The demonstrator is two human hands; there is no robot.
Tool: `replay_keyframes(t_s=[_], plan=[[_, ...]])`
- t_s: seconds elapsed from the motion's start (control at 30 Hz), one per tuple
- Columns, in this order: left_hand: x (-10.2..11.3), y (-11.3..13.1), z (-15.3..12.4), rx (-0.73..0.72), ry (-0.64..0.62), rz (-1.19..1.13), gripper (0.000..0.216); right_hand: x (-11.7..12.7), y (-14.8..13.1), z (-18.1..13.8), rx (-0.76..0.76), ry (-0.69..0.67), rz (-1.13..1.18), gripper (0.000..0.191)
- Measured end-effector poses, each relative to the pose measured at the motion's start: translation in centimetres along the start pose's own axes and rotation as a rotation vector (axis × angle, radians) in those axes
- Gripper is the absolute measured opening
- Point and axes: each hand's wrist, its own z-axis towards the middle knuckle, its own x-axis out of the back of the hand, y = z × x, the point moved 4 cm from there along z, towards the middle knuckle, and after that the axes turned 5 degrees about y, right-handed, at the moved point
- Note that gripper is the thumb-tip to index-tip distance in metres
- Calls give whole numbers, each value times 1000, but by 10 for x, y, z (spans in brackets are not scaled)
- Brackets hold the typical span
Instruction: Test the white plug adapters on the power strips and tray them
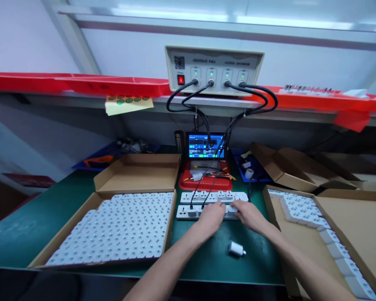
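Both hands are at the front white power strip (181, 213), which has white chargers plugged into it. My left hand (212, 215) is closed over the strip's middle, its fingers bent down and hiding what they grip. To its right, my right hand (248, 214) has its fingers closed at a white charger (232, 210) in the strip. Thin black cables run down to another plugged-in charger (191, 212) left of my hands. Behind lies a second power strip (211, 196) with open sockets. A loose white charger (237, 249) lies on its side nearer me.
A cardboard box (171, 225) full of white chargers stands left; a partly filled box (296, 234) stands right. Behind the strips are a red tray (183, 180) with cables and a lit screen (206, 145). Overhead, a tester box (214, 69) has black cables hanging from it.
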Motion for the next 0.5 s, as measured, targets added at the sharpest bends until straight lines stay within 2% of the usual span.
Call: replay_keyframes(t_s=[0.07,0.13,0.23,0.3,0.37,0.47,0.5], plan=[[6,-7,-17,-5,80,-53,30,4,-6,1,26,22,9,34],[14,-25,-38,27,230,-136,21,6,-18,5,73,86,27,35],[30,-67,-68,178,486,-263,10,2,-47,19,139,173,102,29],[38,-95,-78,281,586,-316,7,-6,-70,33,158,196,180,23],[41,-114,-78,308,584,-337,11,-15,-89,48,142,207,233,15],[37,-126,-65,240,458,-321,10,-30,-107,65,95,191,248,1],[34,-127,-61,219,407,-317,9,-33,-110,69,86,193,256,4]])
